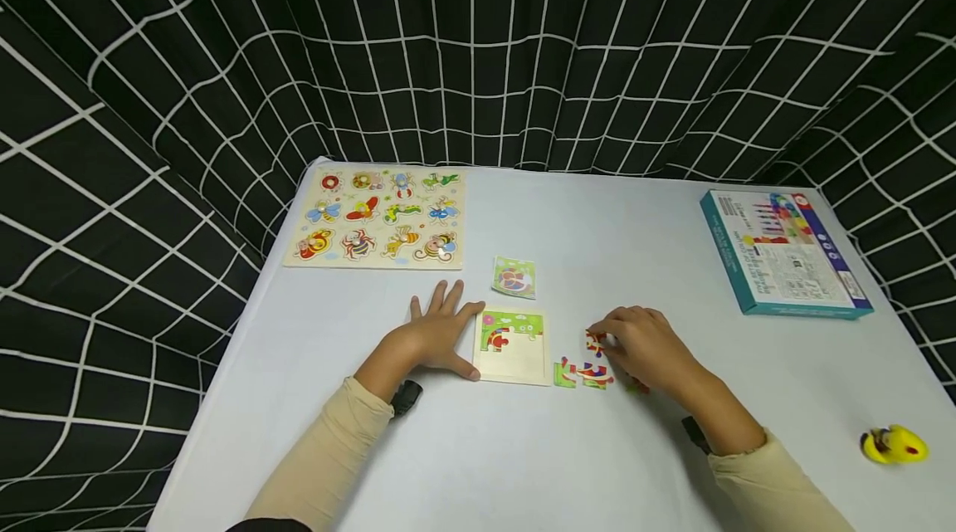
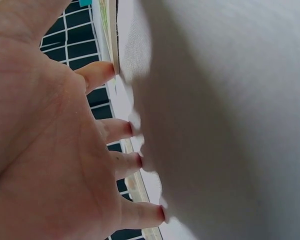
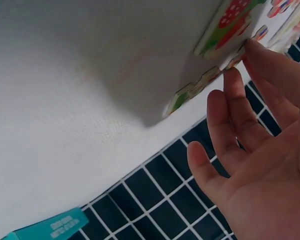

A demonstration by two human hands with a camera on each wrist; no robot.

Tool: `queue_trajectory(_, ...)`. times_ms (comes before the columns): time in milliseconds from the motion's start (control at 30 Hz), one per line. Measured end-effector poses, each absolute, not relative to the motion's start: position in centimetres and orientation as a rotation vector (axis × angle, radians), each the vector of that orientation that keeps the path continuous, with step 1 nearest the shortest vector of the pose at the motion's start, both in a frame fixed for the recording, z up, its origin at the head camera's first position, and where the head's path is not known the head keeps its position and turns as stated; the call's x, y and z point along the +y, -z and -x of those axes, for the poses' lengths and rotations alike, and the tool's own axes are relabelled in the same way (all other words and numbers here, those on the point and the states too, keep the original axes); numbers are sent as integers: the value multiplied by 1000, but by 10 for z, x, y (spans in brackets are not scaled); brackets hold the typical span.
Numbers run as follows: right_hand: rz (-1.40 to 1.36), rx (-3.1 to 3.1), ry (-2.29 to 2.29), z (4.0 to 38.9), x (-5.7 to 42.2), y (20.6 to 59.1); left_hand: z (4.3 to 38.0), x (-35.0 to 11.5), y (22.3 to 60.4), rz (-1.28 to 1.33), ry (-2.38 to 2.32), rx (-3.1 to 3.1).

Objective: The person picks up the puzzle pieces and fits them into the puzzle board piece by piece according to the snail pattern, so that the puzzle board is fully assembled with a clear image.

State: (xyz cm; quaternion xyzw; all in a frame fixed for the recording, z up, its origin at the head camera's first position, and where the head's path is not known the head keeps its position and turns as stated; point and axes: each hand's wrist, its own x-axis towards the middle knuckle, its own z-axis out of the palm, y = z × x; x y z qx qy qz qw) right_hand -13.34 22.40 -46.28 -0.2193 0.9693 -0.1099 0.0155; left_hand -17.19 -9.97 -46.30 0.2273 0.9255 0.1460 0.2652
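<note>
Jigsaw tray (image 1: 515, 366): middle of the white table (image 1: 478, 466), lying flat, between the two hands; bare wood over the right middle and the lower half.
Fitted pieces (image 1: 496, 339): along the top and down the upper left; green ground, pink flower, part of a red figure.
Left hand (image 1: 436, 337): fingers straight, spread wide. Thumb at the tray's lower left corner, index at the upper left, other fingers out on the cloth. No piece in it.
Right hand (image 1: 635, 349): right of the tray, thumb and index nearly together, pinching one piece; remaining fingers loosely bent.
Pinched piece (image 1: 593, 341): red and purple, well part-covered by the fingertips, apart from the tray.
Loose pieces (image 1: 595, 374): on the cloth, right of the tray's lower right corner, green/red/purple; one more shows partly under the right hand. Exact count: can't tell, overlaps.
Picture card (image 1: 514, 278): just beyond the tray's far edge, not touching.
Insect board (image 1: 373, 218): far left of table, rows of colorful bugs.
Teal box (image 1: 786, 254): far right, flat, printed face up.
Yellow toy (image 1: 894, 444): near right edge, blurred.
Backdrop (image 1: 478, 59): black cloth, white grid.
</note>
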Motion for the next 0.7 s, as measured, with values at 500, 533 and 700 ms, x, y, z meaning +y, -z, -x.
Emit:
queue_trajectory(500,989,2904,538,142,173,453,174,-99,463,-607,-349,2510)
queue_trajectory(533,1016,2904,532,143,167,454,173,-99,463,-606,-351,2511)
queue_trajectory(700,1089,2897,489,145,145,460,172,-98,462,-609,-348,2518)
